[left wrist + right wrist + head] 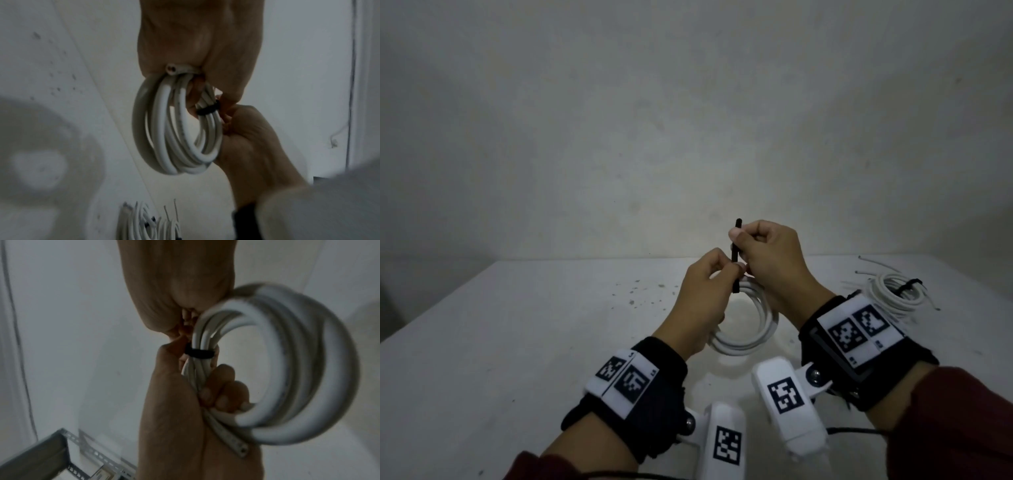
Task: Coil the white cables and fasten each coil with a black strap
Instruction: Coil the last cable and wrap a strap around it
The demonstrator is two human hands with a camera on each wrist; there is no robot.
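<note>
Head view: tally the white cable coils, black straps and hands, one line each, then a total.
White cable coils: 2, the held coil and the tied coil on the table at right.
Black straps: 2, the held strap and the tied coil's strap.
Hands: 2, left hand and right hand.
Total: 6.

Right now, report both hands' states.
Left hand: grips the white cable coil, pinching the black strap.
Right hand: pinches the black strap.
</note>
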